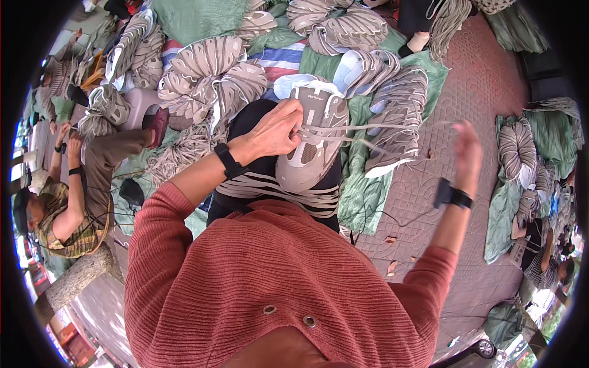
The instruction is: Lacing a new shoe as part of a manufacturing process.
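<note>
A grey-and-white shoe upper (310,159) lies across my lap, its toe toward me. Over its tongue (316,101) my left hand (283,127) is closed in a pinch on the pale shoelace (362,127), at the upper's left edge. Strands of that lace stretch across the upper to the right. Far out to the right is my right hand (467,150), smeared by motion, with a lace strand running to its fingertips. More loose pale laces (276,193) lie across my dark-clothed thighs.
Fanned stacks of shoe uppers (205,76) lie ahead on green sheeting (196,18), with another stack (399,116) to the right. A person (73,202) sits at the left, beside a stool (141,104). More uppers (517,150) lie at the far right on the paved ground (472,73).
</note>
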